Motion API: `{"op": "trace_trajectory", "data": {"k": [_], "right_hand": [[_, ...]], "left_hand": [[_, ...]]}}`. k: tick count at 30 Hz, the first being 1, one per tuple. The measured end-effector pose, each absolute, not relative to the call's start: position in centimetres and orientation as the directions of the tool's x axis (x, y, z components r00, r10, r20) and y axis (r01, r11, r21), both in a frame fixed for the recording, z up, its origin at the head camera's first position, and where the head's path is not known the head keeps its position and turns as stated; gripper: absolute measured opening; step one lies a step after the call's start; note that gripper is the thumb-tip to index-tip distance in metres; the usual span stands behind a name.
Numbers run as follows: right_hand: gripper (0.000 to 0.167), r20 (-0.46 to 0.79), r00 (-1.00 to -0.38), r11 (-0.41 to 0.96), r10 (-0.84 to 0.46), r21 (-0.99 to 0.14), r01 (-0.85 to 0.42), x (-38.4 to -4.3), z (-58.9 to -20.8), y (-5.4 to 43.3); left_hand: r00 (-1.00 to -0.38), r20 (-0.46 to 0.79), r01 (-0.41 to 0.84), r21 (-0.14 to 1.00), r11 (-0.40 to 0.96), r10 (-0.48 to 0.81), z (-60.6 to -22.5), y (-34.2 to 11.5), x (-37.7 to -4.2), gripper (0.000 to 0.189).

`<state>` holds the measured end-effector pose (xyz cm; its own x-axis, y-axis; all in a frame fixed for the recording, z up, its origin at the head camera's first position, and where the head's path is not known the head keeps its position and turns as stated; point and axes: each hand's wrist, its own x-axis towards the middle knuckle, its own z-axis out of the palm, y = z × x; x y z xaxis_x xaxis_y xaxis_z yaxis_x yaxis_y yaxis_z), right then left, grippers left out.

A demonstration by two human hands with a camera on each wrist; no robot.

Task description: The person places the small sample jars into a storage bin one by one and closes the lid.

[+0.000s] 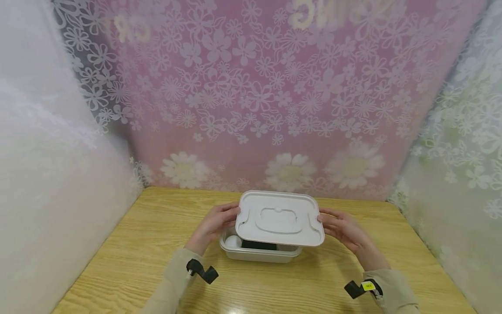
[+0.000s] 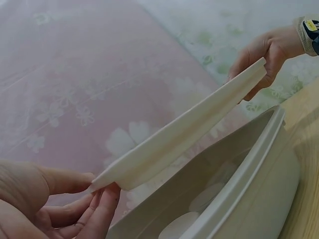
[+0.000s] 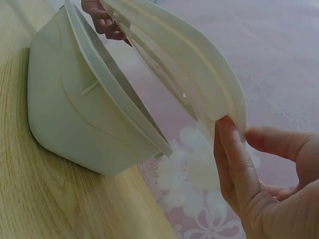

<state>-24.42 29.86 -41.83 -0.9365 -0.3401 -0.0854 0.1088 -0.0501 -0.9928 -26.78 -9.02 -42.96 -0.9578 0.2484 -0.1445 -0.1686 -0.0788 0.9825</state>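
Observation:
A white lid (image 1: 279,218) with rounded corners and a raised oblong in its middle is held above a white plastic storage box (image 1: 259,256). My left hand (image 1: 215,224) pinches the lid's left end, thumb on top and fingers beneath. At the opposite end my right hand (image 1: 345,229) pinches the edge the same way. In the left wrist view the lid (image 2: 184,129) slants over the box's open top. Through the gap show a round white thing (image 1: 233,242) and a dark green or black piece (image 1: 259,245); the lid hides the rest of the contents.
The box stands on a light wood-grain table (image 1: 164,244). Behind it hangs a pink flower-patterned sheet (image 1: 251,109), with pale sheets (image 1: 51,152) along the left and right sides. Each sleeve carries a black wrist strap mount (image 1: 201,270).

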Motion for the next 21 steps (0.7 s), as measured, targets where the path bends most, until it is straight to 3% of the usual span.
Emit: {"op": "trace_trajectory", "data": {"k": [13,21], "right_hand": [[0.063,-0.066,-0.937,0.029,-0.343,-0.998,0.060,-25.1,-41.5,28.9],[0.064,-0.008,-0.954,0.074,-0.299,-0.997,-0.014,-25.0,-40.6,28.2]], "left_hand": [[-0.957,-0.144,-0.158,0.987,-0.035,0.252,-42.4,-10.5,-26.9,0.045],[-0.969,-0.075,-0.083,0.996,-0.026,0.235,-41.4,-10.8,-27.0,0.046]]}}
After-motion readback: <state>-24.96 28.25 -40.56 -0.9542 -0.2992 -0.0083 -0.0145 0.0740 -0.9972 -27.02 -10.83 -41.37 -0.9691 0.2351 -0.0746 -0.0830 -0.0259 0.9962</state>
